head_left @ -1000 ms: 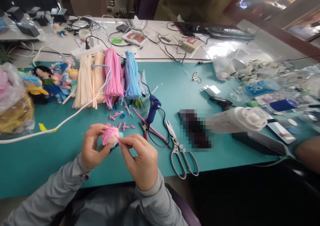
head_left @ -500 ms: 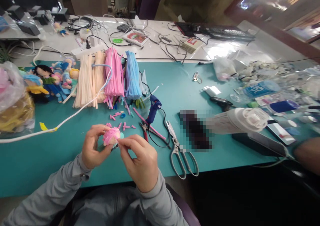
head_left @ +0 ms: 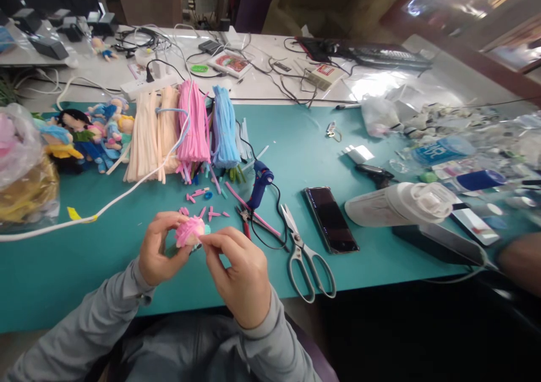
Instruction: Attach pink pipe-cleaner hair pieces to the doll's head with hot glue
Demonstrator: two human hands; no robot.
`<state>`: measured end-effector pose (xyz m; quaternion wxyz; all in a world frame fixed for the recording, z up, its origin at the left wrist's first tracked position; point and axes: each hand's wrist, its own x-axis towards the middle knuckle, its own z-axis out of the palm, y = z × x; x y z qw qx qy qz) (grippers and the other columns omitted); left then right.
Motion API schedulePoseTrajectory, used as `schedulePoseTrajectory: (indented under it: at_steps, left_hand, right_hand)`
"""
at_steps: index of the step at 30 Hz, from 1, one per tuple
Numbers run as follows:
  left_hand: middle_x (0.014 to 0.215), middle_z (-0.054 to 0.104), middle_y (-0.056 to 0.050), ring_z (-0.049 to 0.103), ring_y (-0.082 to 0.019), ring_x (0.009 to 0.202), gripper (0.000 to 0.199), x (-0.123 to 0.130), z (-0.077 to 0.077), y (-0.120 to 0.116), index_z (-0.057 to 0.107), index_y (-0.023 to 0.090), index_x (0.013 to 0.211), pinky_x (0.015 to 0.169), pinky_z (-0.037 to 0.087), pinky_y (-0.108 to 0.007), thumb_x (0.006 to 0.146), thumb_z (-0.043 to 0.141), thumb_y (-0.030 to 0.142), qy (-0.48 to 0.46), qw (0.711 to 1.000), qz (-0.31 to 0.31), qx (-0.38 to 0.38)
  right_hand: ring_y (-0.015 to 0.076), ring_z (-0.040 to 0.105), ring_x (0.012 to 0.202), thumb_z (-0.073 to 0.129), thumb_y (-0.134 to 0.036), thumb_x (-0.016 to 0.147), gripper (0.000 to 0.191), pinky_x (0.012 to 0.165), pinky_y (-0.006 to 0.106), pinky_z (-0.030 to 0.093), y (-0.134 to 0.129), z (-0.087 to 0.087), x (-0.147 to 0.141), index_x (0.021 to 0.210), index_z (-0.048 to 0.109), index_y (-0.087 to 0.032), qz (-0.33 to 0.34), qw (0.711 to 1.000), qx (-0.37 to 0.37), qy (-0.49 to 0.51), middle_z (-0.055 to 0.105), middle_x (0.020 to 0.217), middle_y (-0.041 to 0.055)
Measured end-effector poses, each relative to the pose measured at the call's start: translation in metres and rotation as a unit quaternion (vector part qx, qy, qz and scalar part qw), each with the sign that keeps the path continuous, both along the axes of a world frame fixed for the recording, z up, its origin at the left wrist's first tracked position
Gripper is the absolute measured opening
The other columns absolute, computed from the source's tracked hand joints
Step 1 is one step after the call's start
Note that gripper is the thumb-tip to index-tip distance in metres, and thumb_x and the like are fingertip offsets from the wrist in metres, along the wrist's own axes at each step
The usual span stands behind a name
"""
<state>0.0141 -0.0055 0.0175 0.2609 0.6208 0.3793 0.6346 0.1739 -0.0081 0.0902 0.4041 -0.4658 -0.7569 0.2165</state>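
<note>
My left hand [head_left: 163,251] is closed round a small pipe-cleaner doll [head_left: 190,231] with pink hair, a pale face and a bit of teal behind it. Against the face side of the doll, my right hand [head_left: 239,272] has thumb and forefinger pinched together. What lies between those fingertips is too small to make out. Just beyond the hands are short pink pipe-cleaner pieces [head_left: 212,213]. To their right, a blue glue gun [head_left: 260,185] stands by red-handled pliers [head_left: 245,223] and a long pink pipe cleaner [head_left: 266,222]. Large scissors [head_left: 302,252] lie right of my right hand.
Bundles of peach [head_left: 143,140], pink [head_left: 193,125] and blue pipe cleaners [head_left: 225,128] lie at the back, near finished dolls [head_left: 80,137]. A white cable [head_left: 127,195] crosses the green mat. Rightward are a phone [head_left: 331,220], a white bottle [head_left: 393,204] and another person's arm [head_left: 522,263].
Both hands keep nearly the same pose at the doll. The doll has shifted very slightly right, and my right hand has moved a touch right with it.
</note>
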Motion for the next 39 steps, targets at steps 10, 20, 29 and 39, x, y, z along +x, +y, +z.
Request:
schedulePoseTrajectory:
  at_steps: [10,20,29,39]
  left_hand:
    - [0.103,0.062,-0.007,0.065,-0.02,0.095,0.053,-0.0008,0.0015,0.0012,0.053,0.024,0.119,0.074,0.058,-0.031,0.073,0.069,0.003,0.012,1.0,-0.002,0.013]
    - [0.105,0.061,-0.007,0.064,-0.019,0.098,0.058,-0.0019,0.0021,0.0019,0.05,0.024,0.124,0.078,0.057,-0.03,0.074,0.068,0.001,0.026,0.999,-0.014,0.03]
    - [0.107,0.061,-0.008,0.063,-0.02,0.099,0.057,-0.0049,-0.0001,0.0029,0.05,0.024,0.125,0.077,0.057,-0.031,0.075,0.069,0.005,0.055,0.997,0.008,0.045]
    - [0.097,0.067,-0.006,0.064,-0.019,0.09,0.039,-0.0073,0.0075,0.0042,0.061,0.02,0.11,0.077,0.054,-0.032,0.074,0.071,0.009,0.053,0.999,0.004,-0.011]
  right_hand:
    - [0.0146,0.065,0.068,0.053,-0.013,0.09,0.018,0.063,0.024,0.054,0.0017,0.0008,0.0003,0.088,0.07,-0.019,0.013,1.0,-0.016,0.003,0.066,0.074,0.0038]
    - [0.0146,0.064,0.069,0.051,-0.012,0.091,0.019,0.062,0.024,0.052,0.0025,-0.001,-0.0002,0.088,0.069,-0.019,0.017,1.0,-0.011,-0.001,0.066,0.074,0.0038]
    - [0.0138,0.061,0.066,0.051,-0.013,0.092,0.018,0.06,0.024,0.05,0.0032,-0.0033,-0.0022,0.086,0.067,-0.017,0.02,1.0,-0.001,-0.009,0.064,0.072,0.0033]
    - [0.0145,0.063,0.068,0.054,-0.013,0.092,0.013,0.061,0.025,0.052,0.0052,-0.0012,-0.0025,0.089,0.066,-0.015,0.028,0.999,0.002,0.018,0.065,0.074,0.0049]
